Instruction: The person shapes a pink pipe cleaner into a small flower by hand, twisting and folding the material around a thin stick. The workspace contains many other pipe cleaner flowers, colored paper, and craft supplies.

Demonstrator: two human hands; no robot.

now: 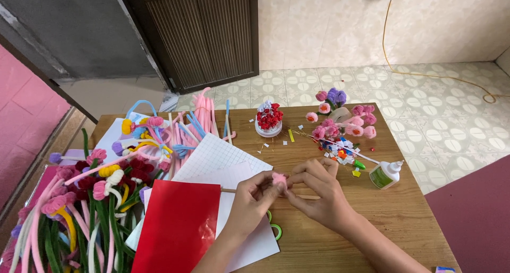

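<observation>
My left hand (249, 201) and my right hand (319, 190) meet over the wooden table (382, 209), both pinching a small pink fuzzy flower (279, 180). The flower sits on a thin wooden stick (229, 190) that runs left under my left hand. Under my left wrist lie a red sheet (178, 228) and white gridded paper (215, 156). A green tape ring (276, 231) lies just below my left hand.
A heap of pipe-cleaner flowers (90, 198) fills the left side, with loose pink and blue pipe cleaners (194, 121) behind. Further back stand a red flower cup (269, 120) and a pink flower bunch (342, 121). A glue bottle (386, 173) and small scraps (337, 150) lie at the right.
</observation>
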